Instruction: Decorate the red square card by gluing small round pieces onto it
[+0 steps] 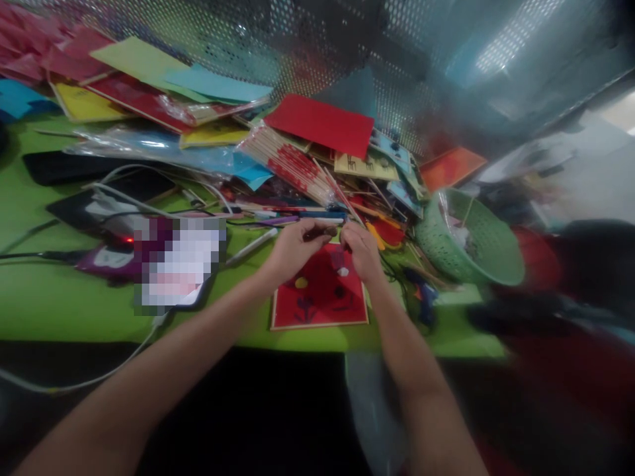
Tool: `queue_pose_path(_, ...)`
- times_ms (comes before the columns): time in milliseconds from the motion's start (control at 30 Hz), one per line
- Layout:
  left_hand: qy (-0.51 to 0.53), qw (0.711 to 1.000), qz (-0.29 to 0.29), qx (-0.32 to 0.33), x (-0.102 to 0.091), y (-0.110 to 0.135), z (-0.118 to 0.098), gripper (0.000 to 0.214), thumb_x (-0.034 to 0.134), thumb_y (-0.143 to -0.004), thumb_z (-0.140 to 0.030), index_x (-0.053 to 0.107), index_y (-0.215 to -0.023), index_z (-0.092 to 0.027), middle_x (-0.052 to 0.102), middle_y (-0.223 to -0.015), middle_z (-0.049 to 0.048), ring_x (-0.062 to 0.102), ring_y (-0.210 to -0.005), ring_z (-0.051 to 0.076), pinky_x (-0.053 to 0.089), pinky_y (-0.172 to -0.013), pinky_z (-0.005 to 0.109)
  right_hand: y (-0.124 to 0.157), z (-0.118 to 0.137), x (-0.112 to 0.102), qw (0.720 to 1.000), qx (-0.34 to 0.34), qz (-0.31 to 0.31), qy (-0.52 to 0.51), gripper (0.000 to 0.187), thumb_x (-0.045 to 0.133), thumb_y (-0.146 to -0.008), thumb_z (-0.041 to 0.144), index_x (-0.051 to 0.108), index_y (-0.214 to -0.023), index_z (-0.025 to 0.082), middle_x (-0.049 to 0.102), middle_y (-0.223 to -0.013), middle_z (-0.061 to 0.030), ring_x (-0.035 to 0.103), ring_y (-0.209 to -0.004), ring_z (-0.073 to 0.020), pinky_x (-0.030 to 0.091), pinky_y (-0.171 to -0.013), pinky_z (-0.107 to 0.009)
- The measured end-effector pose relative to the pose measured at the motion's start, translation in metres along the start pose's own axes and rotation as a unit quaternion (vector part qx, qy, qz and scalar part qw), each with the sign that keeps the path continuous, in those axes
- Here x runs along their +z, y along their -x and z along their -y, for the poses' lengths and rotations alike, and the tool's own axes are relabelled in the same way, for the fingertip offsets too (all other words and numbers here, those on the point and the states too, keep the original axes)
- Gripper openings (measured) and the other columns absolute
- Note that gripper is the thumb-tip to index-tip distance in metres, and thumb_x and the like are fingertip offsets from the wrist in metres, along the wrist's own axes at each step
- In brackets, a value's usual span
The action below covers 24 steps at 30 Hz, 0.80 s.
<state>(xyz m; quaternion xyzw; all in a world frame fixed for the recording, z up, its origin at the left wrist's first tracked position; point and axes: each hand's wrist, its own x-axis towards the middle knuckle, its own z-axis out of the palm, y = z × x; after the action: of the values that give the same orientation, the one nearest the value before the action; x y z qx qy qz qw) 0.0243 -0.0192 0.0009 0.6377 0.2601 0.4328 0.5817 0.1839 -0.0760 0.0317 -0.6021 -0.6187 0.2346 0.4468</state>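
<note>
A red card (317,307) with a pale stick edging lies on the green tabletop in front of me. On it are dark drawn or stuck shapes, a small yellow piece (301,283) and a white piece (343,272). Over the card's far left corner, my left hand (297,248) is closed in a pinch; a small dark bit shows at its fingertips, too small to name. My right hand (363,252) is closed just beside it, above the far right corner. Whatever its fingers hold is hidden.
Colored papers (322,125) and wrapped sticks (288,162) pile up along the back. To the right stand a green basket (476,244) and a dark blue glue gun (424,297). A phone (183,264) with a white cable and a purple power strip (109,258) lie left.
</note>
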Motion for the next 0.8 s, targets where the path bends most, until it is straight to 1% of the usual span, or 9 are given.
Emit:
queue_pose_path(133, 0.036, 0.998, -0.03, -0.034, -0.002, -0.003, 0.006, 0.026, 0.071, -0.08, -0.027, 0.072, -0.104, -0.016, 0.077, -0.101, 0.0065, 0.07, -0.093, 0.018, 0.053, -0.093, 0.034, -0.006, -0.008, -0.012, 0.995, 0.006, -0.092, -0.026, 0.029, 0.044, -0.092, 0.032, 0.05, -0.066, 0.022, 0.052, -0.067, 0.0, 0.046, -0.062, -0.0138, 0.038, -0.06, -0.028)
queue_pose_path(200, 0.045, 0.997, -0.042, -0.047, -0.003, -0.003, 0.007, 0.027, 0.072, -0.08, -0.027, 0.072, -0.104, -0.015, 0.076, -0.1, 0.0064, 0.069, -0.091, 0.018, 0.053, -0.092, 0.034, -0.009, -0.013, -0.017, 0.99, 0.003, -0.139, 0.001, 0.017, 0.051, -0.091, 0.035, 0.059, -0.084, 0.021, 0.062, -0.084, -0.0025, 0.051, -0.069, -0.0138, 0.042, -0.063, -0.027)
queue_pose_path(267, 0.045, 0.996, -0.049, -0.05, -0.003, -0.004, 0.008, 0.027, 0.072, -0.079, -0.027, 0.071, -0.104, -0.015, 0.076, -0.099, 0.0064, 0.069, -0.092, 0.018, 0.053, -0.092, 0.034, -0.01, -0.015, -0.018, 0.988, -0.012, -0.15, 0.025, 0.021, 0.06, -0.088, 0.035, 0.06, -0.105, 0.022, 0.065, -0.101, -0.0049, 0.056, -0.079, -0.0147, 0.045, -0.069, -0.028)
queue_pose_path(333, 0.034, 0.997, -0.047, -0.042, -0.003, -0.004, 0.007, 0.027, 0.071, -0.079, -0.025, 0.071, -0.104, -0.015, 0.076, -0.101, 0.0067, 0.069, -0.093, 0.018, 0.053, -0.093, 0.034, -0.009, -0.013, -0.015, 0.994, -0.015, -0.108, 0.021, 0.027, 0.061, -0.089, 0.037, 0.059, -0.112, 0.023, 0.065, -0.103, -0.0052, 0.058, -0.083, -0.0158, 0.046, -0.071, -0.028)
queue_pose_path(467, -0.017, 0.999, -0.027, -0.006, -0.002, -0.002, 0.002, 0.024, 0.066, -0.081, -0.02, 0.072, -0.103, -0.015, 0.076, -0.102, 0.0073, 0.069, -0.095, 0.019, 0.053, -0.092, 0.033, -0.001, -0.006, -0.004, 0.999, -0.006, -0.021, 0.023, 0.026, 0.06, -0.092, 0.048, 0.059, -0.094, 0.022, 0.06, -0.082, -0.0001, 0.055, -0.074, -0.015, 0.042, -0.068, -0.028)
queue_pose_path(533, -0.061, 0.998, -0.019, 0.012, -0.001, -0.001, -0.001, 0.022, 0.063, -0.081, -0.017, 0.073, -0.101, -0.015, 0.077, -0.101, 0.0063, 0.069, -0.095, 0.02, 0.053, -0.091, 0.033, 0.002, -0.003, -0.001, 0.997, -0.01, -0.005, 0.073, 0.032, 0.065, -0.088, 0.052, 0.055, -0.084, 0.022, 0.054, -0.074, 0.0025, 0.05, -0.069, -0.014, 0.038, -0.065, -0.028)
queue_pose_path(600, -0.094, 0.995, -0.006, 0.025, 0.0, 0.001, -0.003, 0.022, 0.062, -0.081, -0.016, 0.074, -0.099, -0.016, 0.077, -0.101, 0.0052, 0.069, -0.096, 0.02, 0.053, -0.092, 0.033, 0.003, -0.002, 0.001, 0.994, -0.013, 0.015, 0.109, 0.037, 0.063, -0.089, 0.055, 0.051, -0.077, 0.022, 0.049, -0.068, 0.0036, 0.045, -0.067, -0.0139, 0.035, -0.064, -0.028)
queue_pose_path(700, -0.085, 0.996, 0.017, 0.02, 0.001, 0.003, -0.004, 0.02, 0.063, -0.082, -0.02, 0.074, -0.098, -0.017, 0.077, -0.101, 0.0047, 0.069, -0.094, 0.02, 0.053, -0.092, 0.034, 0.005, -0.003, 0.001, 0.994, -0.013, 0.041, 0.098, 0.041, 0.052, -0.095, 0.056, 0.047, -0.073, 0.022, 0.045, -0.066, 0.0035, 0.043, -0.066, -0.0141, 0.033, -0.062, -0.028)
queue_pose_path(800, -0.036, 0.999, 0.03, 0.0, 0.002, 0.003, -0.002, 0.02, 0.068, -0.082, -0.027, 0.074, -0.098, -0.016, 0.077, -0.098, 0.0053, 0.069, -0.093, 0.021, 0.054, -0.091, 0.034, 0.004, -0.003, 0.002, 0.998, -0.007, 0.032, 0.058, 0.044, 0.049, -0.096, 0.057, 0.045, -0.069, 0.022, 0.042, -0.065, 0.0031, 0.042, -0.065, -0.0139, 0.034, -0.061, -0.028)
